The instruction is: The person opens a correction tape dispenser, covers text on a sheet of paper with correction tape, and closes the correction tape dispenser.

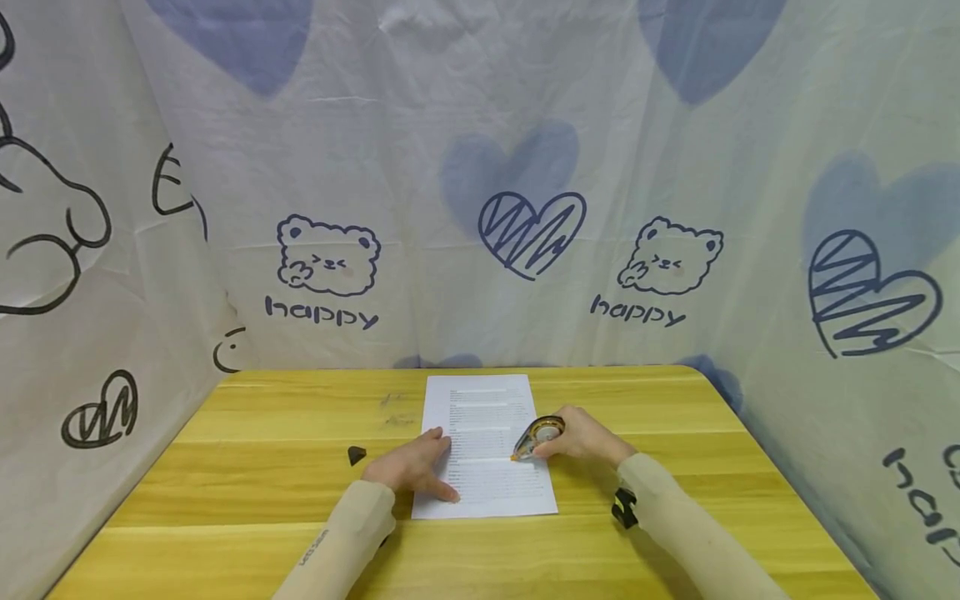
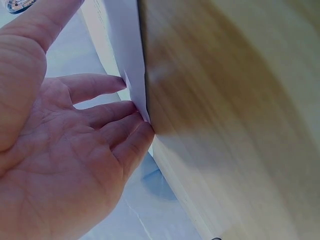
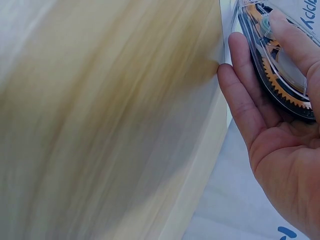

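Note:
A white printed sheet of paper (image 1: 517, 505) lies on the wooden table in front of me. My left hand (image 1: 408, 467) rests spread on its left edge, with fingers and thumb fairly straight. In the left wrist view its fingertips meet the edge of the sheet (image 2: 127, 45). My right hand (image 1: 588, 435) grips a correction tape dispenser (image 1: 546, 430), its orange tip down on the printed lines right of the middle. The right wrist view shows the dispenser's clear case (image 3: 295, 97) with orange gears inside, held between thumb and fingers.
A small dark object (image 1: 356, 455) lies on the yellow wooden table (image 1: 247, 500), left of my left hand. White curtains (image 1: 420, 150) with hearts and bears hang behind the table and along both sides. A black device (image 1: 624, 508) sits at my right wrist.

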The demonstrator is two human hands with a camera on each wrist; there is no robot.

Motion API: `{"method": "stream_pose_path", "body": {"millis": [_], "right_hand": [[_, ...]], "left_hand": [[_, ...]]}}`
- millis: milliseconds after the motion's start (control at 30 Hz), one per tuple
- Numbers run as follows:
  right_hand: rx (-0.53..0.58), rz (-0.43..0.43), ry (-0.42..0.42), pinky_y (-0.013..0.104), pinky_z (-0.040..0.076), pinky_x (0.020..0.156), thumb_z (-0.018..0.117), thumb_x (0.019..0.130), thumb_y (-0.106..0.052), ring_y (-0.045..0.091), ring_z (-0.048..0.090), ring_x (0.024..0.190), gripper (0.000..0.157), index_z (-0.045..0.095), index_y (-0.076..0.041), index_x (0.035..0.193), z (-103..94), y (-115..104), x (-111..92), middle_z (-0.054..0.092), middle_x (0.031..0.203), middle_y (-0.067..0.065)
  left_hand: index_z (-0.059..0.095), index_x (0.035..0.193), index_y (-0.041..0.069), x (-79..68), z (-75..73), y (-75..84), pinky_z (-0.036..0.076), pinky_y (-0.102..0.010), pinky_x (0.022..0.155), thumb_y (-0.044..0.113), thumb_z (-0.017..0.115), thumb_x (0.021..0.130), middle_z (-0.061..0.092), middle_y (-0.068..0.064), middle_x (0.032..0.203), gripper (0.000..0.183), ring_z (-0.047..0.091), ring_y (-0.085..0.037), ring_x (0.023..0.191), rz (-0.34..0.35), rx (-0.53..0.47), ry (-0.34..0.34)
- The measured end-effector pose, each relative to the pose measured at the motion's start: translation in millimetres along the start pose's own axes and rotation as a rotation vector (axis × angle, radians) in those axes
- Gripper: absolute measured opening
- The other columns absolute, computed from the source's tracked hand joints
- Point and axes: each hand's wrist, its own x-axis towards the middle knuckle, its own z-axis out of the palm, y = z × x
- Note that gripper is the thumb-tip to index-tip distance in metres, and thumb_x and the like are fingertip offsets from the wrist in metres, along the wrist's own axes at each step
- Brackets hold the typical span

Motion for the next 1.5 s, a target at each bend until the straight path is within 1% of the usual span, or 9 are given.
{"method": "stream_pose_path", "body": {"millis": [333,500,767,933,1100,1233,1300,1500], "right_hand": [[0.006,0.018,0.003,0.025,0.047,0.059,0.088,0.072,-0.026,0.012,0.053,0.066,0.028,0.07,-0.009,0.084,-1.6,0.8,-0.5,0.066,0.075,0.0],[0.007,0.02,0.008,0.025,0.047,0.059,0.088,0.072,-0.026,0.012,0.054,0.067,0.028,0.07,-0.008,0.085,-1.9,1.1,-0.7,0.066,0.075,0.001],[0.017,-0.025,-0.003,0.025,0.047,0.057,0.088,0.073,-0.025,0.011,0.053,0.064,0.026,0.071,-0.008,0.084,-4.0,-0.3,0.1,0.066,0.073,0.0],[0.008,-0.056,-0.011,0.024,0.047,0.056,0.088,0.073,-0.024,0.01,0.053,0.063,0.024,0.072,-0.01,0.084,-4.3,0.8,2.0,0.066,0.073,-0.001],[0.002,-0.058,-0.014,0.025,0.048,0.056,0.088,0.072,-0.024,0.01,0.053,0.063,0.024,0.072,-0.012,0.085,-5.2,-1.4,2.1,0.067,0.073,-0.001],[0.002,-0.058,-0.011,0.025,0.046,0.055,0.088,0.073,-0.025,0.01,0.052,0.063,0.024,0.071,-0.012,0.084,-5.7,-1.6,1.1,0.066,0.072,-0.002],[0.018,-0.055,-0.013,0.024,0.046,0.055,0.087,0.073,-0.024,0.01,0.052,0.063,0.023,0.072,-0.012,0.084,-5.9,-0.9,0.0,0.066,0.072,-0.002],[0.093,-0.042,-0.015,0.027,0.052,0.06,0.086,0.075,-0.022,0.013,0.058,0.067,0.021,0.073,-0.013,0.088,-7.1,2.9,-3.6,0.07,0.078,0.0]], "left_hand": [[0.037,0.149,-0.002,-2.1,-1.8,1.3,0.023,-0.047,0.122,0.039,0.085,0.074,0.024,-0.02,0.161,0.098,0.023,-0.034,0.149,0.004,-0.002,0.006],[0.037,0.149,-0.001,-0.9,-1.5,0.1,0.023,-0.048,0.122,0.039,0.085,0.074,0.024,-0.02,0.161,0.098,0.023,-0.034,0.149,0.001,0.0,0.004],[0.036,0.149,-0.001,0.5,-1.5,-0.5,0.022,-0.047,0.122,0.039,0.084,0.074,0.023,-0.019,0.161,0.098,0.022,-0.033,0.15,-0.007,-0.011,-0.003],[0.037,0.15,0.0,1.0,-1.1,-1.2,0.021,-0.047,0.123,0.04,0.084,0.074,0.022,-0.018,0.161,0.097,0.021,-0.033,0.15,-0.015,-0.012,-0.004],[0.037,0.15,0.001,0.7,-1.8,-1.4,0.022,-0.047,0.122,0.041,0.084,0.074,0.022,-0.018,0.161,0.098,0.022,-0.033,0.15,-0.01,0.002,0.001],[0.037,0.149,0.0,-0.1,-1.6,-1.3,0.022,-0.047,0.122,0.042,0.084,0.075,0.023,-0.019,0.161,0.098,0.022,-0.033,0.15,0.001,0.009,0.004],[0.037,0.149,0.0,-0.6,-1.3,-0.9,0.022,-0.047,0.122,0.042,0.084,0.075,0.023,-0.019,0.161,0.098,0.023,-0.033,0.149,0.006,0.01,0.002],[0.036,0.149,-0.001,-2.0,-1.2,0.9,0.022,-0.047,0.122,0.041,0.084,0.075,0.023,-0.019,0.161,0.098,0.022,-0.034,0.15,0.003,-0.003,-0.002]]}}
